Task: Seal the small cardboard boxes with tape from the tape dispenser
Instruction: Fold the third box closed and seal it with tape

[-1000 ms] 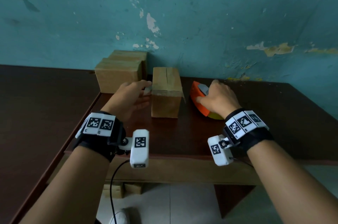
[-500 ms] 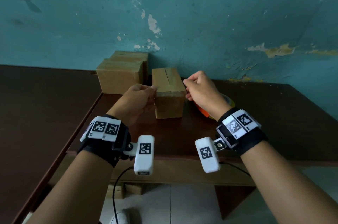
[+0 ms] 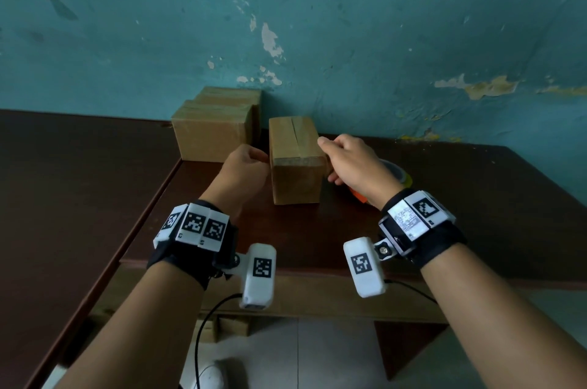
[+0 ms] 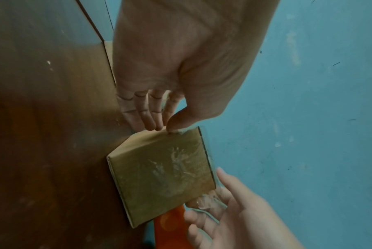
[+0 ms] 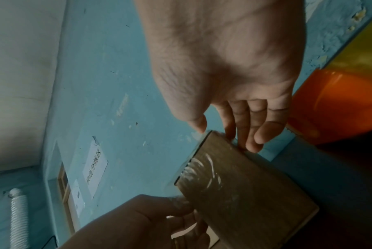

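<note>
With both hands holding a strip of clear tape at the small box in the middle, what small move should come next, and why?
Probably lower the clear tape onto the box and press it down. The left hand and right hand pinch its ends at either side of the box, and the top seam looks bare in the head view.

Counter (image 3: 413, 198): dark brown wood, smooth, faint sheen. Box (image 3: 295, 163) near the counter's back edge: plain matt brown cardboard; clear glossy tape (image 5: 202, 170) across its near end, wrinkled, catching white glints. Two boxes (image 3: 211, 131) at the back left corner: same matt cardboard. Tape dispenser (image 5: 338, 104): glossy orange plastic, partly hidden behind the right hand. Wall (image 3: 381, 39): teal paint, matt, chipped and flaking in patches. Wrist straps (image 3: 190, 258): black cloth carrying white matt plastic blocks.
</note>
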`<action>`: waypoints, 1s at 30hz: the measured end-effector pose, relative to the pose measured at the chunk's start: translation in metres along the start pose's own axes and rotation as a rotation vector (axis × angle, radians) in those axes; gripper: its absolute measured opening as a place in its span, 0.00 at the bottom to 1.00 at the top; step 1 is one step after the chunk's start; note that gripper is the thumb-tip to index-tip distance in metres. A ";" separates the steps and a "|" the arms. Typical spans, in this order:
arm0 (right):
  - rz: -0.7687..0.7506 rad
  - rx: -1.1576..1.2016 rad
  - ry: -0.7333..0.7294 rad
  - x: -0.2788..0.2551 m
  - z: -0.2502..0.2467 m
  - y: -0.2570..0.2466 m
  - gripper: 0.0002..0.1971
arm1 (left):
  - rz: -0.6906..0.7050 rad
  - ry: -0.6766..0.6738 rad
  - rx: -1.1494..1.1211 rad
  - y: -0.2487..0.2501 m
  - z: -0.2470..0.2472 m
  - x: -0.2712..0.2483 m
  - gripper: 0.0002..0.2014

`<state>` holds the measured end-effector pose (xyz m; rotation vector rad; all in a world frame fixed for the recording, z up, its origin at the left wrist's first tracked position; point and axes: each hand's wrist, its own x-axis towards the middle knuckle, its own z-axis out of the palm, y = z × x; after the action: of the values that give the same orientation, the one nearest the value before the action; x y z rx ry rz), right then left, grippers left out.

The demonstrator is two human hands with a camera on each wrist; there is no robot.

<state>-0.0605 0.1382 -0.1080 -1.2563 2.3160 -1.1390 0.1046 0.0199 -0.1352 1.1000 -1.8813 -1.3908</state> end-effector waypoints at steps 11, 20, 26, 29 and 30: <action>-0.223 0.148 0.070 0.015 -0.003 0.024 0.22 | 0.413 0.057 -0.011 -0.005 -0.006 0.003 0.15; -0.295 0.205 0.019 0.015 -0.007 0.036 0.25 | 0.580 0.042 0.138 -0.016 -0.009 0.012 0.15; -0.304 0.270 -0.046 0.012 -0.013 0.038 0.22 | 0.546 -0.087 0.073 -0.020 -0.017 0.015 0.18; -0.274 0.311 -0.101 0.012 -0.016 0.041 0.24 | 0.532 -0.118 0.039 -0.020 -0.017 0.016 0.18; -0.268 0.332 -0.122 0.013 -0.017 0.043 0.24 | 0.533 -0.121 0.030 -0.020 -0.017 0.016 0.18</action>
<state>-0.1023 0.1501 -0.1272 -1.4836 1.8159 -1.4177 0.1164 -0.0048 -0.1497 0.4731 -2.0836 -1.1382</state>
